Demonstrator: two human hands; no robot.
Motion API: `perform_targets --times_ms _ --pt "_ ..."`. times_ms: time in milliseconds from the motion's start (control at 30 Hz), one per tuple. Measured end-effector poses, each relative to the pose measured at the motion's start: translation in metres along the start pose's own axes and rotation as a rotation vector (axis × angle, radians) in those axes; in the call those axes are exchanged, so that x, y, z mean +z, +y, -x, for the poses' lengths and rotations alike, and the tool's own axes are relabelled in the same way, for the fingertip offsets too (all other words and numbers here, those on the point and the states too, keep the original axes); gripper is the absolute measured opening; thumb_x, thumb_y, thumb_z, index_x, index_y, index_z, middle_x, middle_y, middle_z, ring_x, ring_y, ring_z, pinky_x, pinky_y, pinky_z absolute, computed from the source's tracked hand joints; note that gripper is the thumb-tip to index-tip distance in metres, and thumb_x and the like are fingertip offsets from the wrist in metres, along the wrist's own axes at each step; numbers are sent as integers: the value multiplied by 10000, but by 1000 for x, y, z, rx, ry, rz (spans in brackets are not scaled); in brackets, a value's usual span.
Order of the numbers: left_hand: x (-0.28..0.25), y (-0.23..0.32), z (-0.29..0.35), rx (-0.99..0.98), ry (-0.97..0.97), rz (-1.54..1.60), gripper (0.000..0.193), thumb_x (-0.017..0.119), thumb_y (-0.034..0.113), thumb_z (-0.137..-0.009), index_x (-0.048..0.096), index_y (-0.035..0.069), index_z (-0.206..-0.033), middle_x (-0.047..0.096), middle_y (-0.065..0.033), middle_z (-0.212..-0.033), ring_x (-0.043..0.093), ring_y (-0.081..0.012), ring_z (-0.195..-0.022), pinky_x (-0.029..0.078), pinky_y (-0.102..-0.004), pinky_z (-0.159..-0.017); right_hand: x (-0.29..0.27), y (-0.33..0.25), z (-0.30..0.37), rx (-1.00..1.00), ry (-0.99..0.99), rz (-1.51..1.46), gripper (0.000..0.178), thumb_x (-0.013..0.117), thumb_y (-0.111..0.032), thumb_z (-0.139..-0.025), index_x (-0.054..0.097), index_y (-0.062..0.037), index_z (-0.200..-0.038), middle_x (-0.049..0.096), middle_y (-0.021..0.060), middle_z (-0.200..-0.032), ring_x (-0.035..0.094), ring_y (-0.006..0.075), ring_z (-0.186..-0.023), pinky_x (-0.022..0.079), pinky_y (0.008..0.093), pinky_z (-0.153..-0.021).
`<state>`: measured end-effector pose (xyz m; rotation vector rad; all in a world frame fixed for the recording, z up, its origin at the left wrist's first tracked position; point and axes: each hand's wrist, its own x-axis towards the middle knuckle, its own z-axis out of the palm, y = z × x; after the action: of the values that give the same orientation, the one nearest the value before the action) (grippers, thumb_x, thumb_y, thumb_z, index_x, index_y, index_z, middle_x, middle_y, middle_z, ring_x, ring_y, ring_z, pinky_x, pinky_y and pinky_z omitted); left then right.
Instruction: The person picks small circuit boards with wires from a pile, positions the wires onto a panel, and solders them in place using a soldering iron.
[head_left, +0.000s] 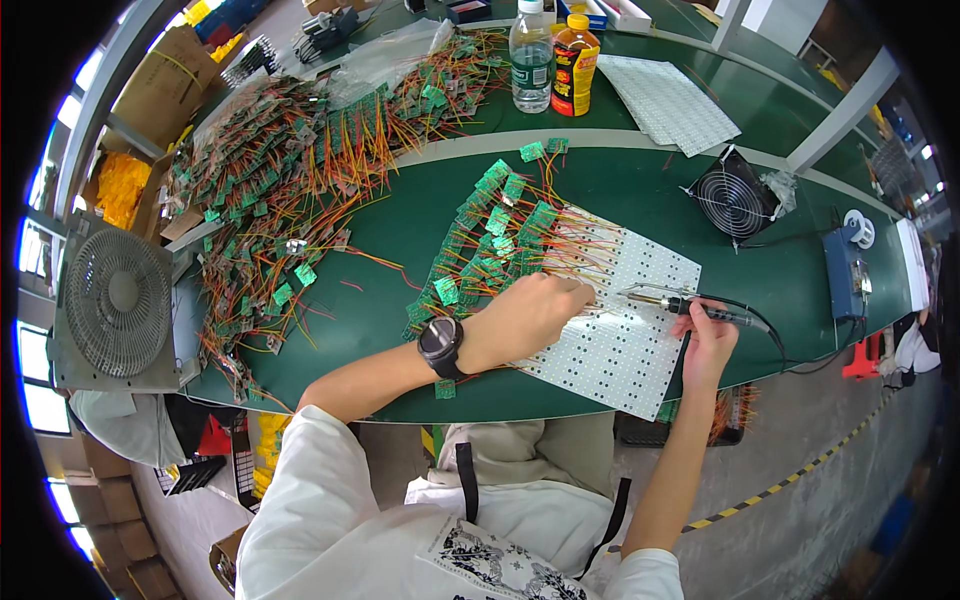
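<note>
My right hand grips a soldering iron by its dark handle, with the metal tip pointing left over a white perforated panel. Beside that tip, my left hand rests across the panel's left side, its fingertips pinched on thin wires. Red and yellow wires fan over the panel's upper left part. They run from rows of small green circuit boards lying to the left, partly covered by my left hand and forearm. A dark watch is on my left wrist.
A big heap of wired circuit boards covers the table's left. A grey fan stands at the left edge, a small black fan at the right. Two bottles and white sheets sit behind. The iron's cord meets a blue soldering station.
</note>
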<state>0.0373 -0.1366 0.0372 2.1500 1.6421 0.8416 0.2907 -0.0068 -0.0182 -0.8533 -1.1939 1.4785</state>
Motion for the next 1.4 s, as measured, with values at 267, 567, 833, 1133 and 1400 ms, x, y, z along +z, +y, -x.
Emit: perform_targets --times_ms 267,567,833,1133,1400 --pt "16 -3 1 -48 36 60 82 634 71 -867 642 4 -912 670 -150 -813 661 -361 -736 523 -447 -645 1 1 -2 -4 -12 19 160 668 -58 -904 642 70 -996 650 114 -691 605 170 -535 446 265 -511" --pt "31 -15 6 -58 208 30 73 669 109 -789 671 39 -770 655 -107 -685 648 -323 -620 504 -418 -562 -2 5 -6 -47 -49 70 171 655 -65 -911 635 59 -1027 651 104 -713 605 171 -570 450 284 -531" --pt "36 -20 12 -18 276 29 69 701 150 -799 718 84 -809 665 -63 -721 650 -279 -615 504 -393 -534 9 2 2 -241 56 146 180 633 -5 -909 601 66 -1071 653 123 -798 631 184 -628 482 293 -557" --pt "34 -18 12 -6 282 -112 74 662 132 -821 635 75 -783 581 -44 -771 625 -238 -592 485 -390 -505 -2 -1 1 1 -96 38 216 655 -47 -905 606 77 -1076 663 125 -812 639 214 -603 488 308 -556" --pt "40 -20 12 38 301 -130 91 651 111 -812 574 66 -796 561 -51 -786 640 -220 -648 490 -378 -512 -11 7 4 -9 -150 124 228 696 -86 -890 629 70 -1043 675 140 -831 654 226 -584 518 321 -536"
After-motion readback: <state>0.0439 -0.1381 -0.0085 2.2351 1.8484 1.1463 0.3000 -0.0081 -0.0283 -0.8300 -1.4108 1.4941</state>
